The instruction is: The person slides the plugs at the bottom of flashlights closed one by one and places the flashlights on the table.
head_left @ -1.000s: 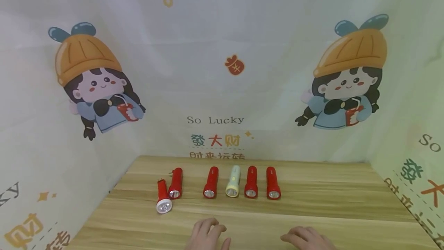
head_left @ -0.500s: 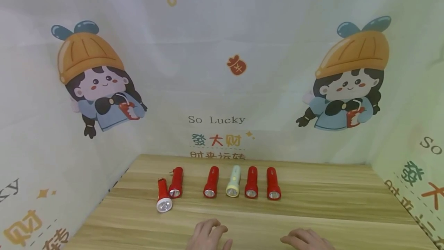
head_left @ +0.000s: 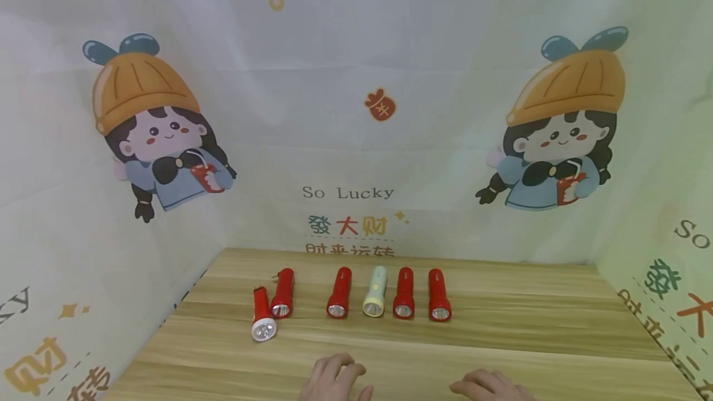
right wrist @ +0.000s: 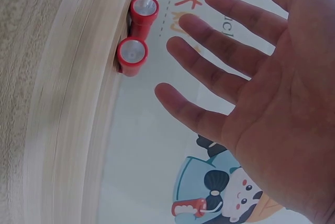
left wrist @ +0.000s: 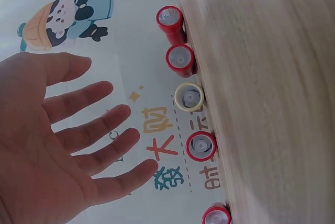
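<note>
My left hand point(head_left: 334, 379) is at the near side of the table, fingers spread and relaxed, holding nothing. To its right, my right hand point(head_left: 490, 385) lies likewise with no object in it. Beyond them is a row of flashlights with lenses towards me: a red flashlight point(head_left: 338, 293), a pale green one with a yellow rim point(head_left: 375, 289), and two more red ones on the right. Over on the left, a red flashlight with a white head point(head_left: 263, 327) sits slightly nearer, beside another red flashlight point(head_left: 283, 293). Both wrist views show empty palms with fingers extended.
The wood-grain table point(head_left: 529, 320) is enclosed at the back and sides by a printed cloth point(head_left: 445, 159) with cartoon figures and lettering. The table's far edge meets the cloth just behind the flashlights.
The head view has shifted very slightly. Both hands stay nearly in place, dipping a little lower in the picture, and the flashlights have not moved on the table.
</note>
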Motion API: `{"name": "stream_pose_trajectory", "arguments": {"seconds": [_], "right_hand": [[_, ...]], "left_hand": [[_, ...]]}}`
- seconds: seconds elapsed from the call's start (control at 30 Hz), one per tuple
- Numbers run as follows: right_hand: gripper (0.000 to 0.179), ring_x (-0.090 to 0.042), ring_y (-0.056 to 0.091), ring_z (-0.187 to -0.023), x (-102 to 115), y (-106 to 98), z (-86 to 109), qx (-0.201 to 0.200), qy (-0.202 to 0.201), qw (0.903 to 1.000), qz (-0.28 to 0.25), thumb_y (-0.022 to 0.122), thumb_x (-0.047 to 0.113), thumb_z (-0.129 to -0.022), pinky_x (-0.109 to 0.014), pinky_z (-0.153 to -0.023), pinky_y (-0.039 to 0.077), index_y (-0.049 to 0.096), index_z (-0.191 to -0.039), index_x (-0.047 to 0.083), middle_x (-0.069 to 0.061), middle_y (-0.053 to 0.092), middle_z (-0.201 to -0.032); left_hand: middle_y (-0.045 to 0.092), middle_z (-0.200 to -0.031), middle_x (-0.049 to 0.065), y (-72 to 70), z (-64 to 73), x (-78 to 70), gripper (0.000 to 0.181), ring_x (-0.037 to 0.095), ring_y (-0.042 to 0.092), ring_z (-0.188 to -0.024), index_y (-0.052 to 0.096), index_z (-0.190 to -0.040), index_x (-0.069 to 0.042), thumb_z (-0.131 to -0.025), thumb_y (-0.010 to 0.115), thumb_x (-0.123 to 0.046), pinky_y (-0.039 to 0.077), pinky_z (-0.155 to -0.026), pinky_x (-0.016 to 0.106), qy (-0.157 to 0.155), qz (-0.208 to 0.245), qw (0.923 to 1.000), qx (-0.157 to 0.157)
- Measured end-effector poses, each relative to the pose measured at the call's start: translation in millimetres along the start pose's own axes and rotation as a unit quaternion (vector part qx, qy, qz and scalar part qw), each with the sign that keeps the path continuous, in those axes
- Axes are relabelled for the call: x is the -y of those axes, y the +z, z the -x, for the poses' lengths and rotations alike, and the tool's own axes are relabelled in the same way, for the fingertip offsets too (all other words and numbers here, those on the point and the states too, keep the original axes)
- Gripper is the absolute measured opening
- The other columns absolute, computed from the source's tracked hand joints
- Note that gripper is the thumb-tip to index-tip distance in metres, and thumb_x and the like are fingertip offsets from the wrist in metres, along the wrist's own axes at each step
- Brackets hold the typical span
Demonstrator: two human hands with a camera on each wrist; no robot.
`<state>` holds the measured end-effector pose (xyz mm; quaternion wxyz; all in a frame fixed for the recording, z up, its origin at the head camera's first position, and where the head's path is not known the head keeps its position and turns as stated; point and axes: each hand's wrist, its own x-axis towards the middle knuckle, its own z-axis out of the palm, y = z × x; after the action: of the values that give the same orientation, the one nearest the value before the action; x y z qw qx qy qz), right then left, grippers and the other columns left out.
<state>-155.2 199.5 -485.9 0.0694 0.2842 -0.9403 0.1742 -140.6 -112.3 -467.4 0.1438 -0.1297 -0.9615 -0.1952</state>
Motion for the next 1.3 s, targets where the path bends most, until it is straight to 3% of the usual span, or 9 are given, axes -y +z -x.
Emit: {"name": "stream_pose_trajectory", "arguments": {"seconds": [0.27,0.57,0.8,1.0,1.1,1.3], "right_hand": [[0.036,-0.001,0.062,-0.093,-1,5,3.3,-0.028,-0.021,0.9994,-0.003,0.076,0.052,-0.095,-0.021,-0.067,0.049,0.078,-0.117,0.024,0.011,0.071,-0.107],[0.036,0.001,0.061,-0.091,0,7,4.0,-0.038,-0.027,0.9989,0.001,0.077,0.052,-0.094,-0.02,-0.067,0.049,0.078,-0.117,0.024,0.01,0.072,-0.106],[0.034,0.003,0.059,-0.09,-3,9,3.1,-0.057,-0.056,0.9968,-0.005,0.077,0.049,-0.095,-0.019,-0.065,0.049,0.078,-0.116,0.022,0.01,0.072,-0.104],[0.033,0.003,0.059,-0.088,-2,6,1.0,-0.072,-0.09,0.9933,-0.003,0.078,0.046,-0.095,-0.018,-0.063,0.049,0.078,-0.115,0.019,0.008,0.072,-0.102],[0.032,0.004,0.059,-0.086,-1,5,0.1,-0.088,-0.113,0.9897,-0.001,0.08,0.042,-0.094,-0.017,-0.062,0.047,0.077,-0.115,0.018,0.006,0.072,-0.101],[0.031,0.004,0.059,-0.086,-1,8,-0.9,-0.088,-0.112,0.9898,-0.006,0.08,0.041,-0.094,-0.017,-0.061,0.046,0.077,-0.114,0.018,0.005,0.072,-0.1]], "left_hand": [[0.071,-0.113,0.0,4.5,0.4,3.2,0.024,0.025,0.065,-0.104,0.078,-0.107,-0.019,-0.092,0.08,-0.038,0.059,-0.08,0.041,0.013,0.002,0.9999,-0.011],[0.07,-0.116,0.002,0.8,-7.4,5.3,0.026,0.029,0.064,-0.11,0.077,-0.111,-0.019,-0.095,0.078,-0.039,0.06,-0.085,0.045,-0.009,0.019,0.9993,0.03],[0.071,-0.113,0.001,4.0,-5.3,5.5,0.024,0.027,0.065,-0.106,0.078,-0.107,-0.019,-0.092,0.079,-0.038,0.06,-0.082,0.043,0.002,0.006,1.0,0.006],[0.071,-0.113,0.001,3.9,-4.9,7.2,0.024,0.027,0.065,-0.106,0.078,-0.107,-0.02,-0.093,0.079,-0.038,0.06,-0.084,0.042,0.002,0.002,1.0,0.006],[0.071,-0.114,0.001,2.0,-5.6,8.3,0.025,0.026,0.065,-0.106,0.078,-0.108,-0.02,-0.094,0.078,-0.04,0.06,-0.084,0.041,0.001,0.002,0.9998,0.018],[0.071,-0.116,0.003,-0.6,-9.6,13.1,0.027,0.026,0.064,-0.105,0.077,-0.11,-0.018,-0.097,0.074,-0.041,0.059,-0.085,0.041,-0.008,0.02,0.9977,0.065]]}}
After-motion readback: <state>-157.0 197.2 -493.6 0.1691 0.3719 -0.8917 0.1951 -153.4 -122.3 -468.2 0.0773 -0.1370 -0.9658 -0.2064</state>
